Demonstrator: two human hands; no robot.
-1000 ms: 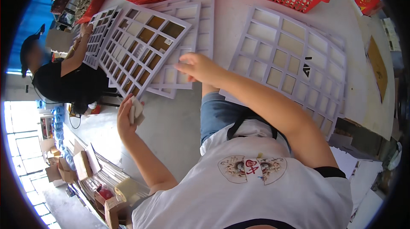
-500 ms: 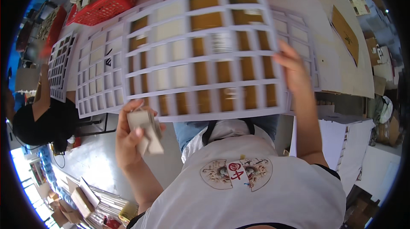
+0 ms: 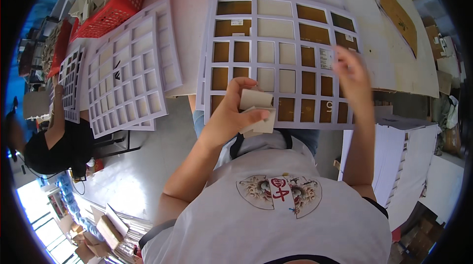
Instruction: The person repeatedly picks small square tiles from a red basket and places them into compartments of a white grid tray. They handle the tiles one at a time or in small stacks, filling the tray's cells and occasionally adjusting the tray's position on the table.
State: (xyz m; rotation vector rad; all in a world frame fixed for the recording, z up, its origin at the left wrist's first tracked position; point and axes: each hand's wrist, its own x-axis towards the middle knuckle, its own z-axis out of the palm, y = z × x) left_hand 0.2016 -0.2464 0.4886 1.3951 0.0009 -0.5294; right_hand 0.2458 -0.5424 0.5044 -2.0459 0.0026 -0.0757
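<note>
Left hand (image 3: 227, 118) grips pale pieces (image 3: 258, 100) at seven o'clock on the gridded frame (image 3: 277, 54); right hand (image 3: 354, 73) blurred at three o'clock, grip cannot be told. Square the fanned pieces first; avoid knocking the frame

- Pale table top (image 3: 191, 22): spreads beyond the left hand's fingers (image 3: 242, 82) and out to both sides of them.
- Smooth grey floor (image 3: 162, 160): lies lower than the fingers, mostly to their left.
- Thin dark metal frame (image 3: 127, 142): left of the fingers, just off the table's near edge.
- White glare (image 3: 125, 185): on the floor, down and left of the fingers.
- 1 bright window (image 3: 37, 200): far left of the fingers and lower, split into panes by dark bars.
- Cardboard boxes (image 3: 109, 231): well below the fingers, to the left.
- Large white block (image 3: 382, 150): right of the fingers, beside the table, its kind unclear.
</note>
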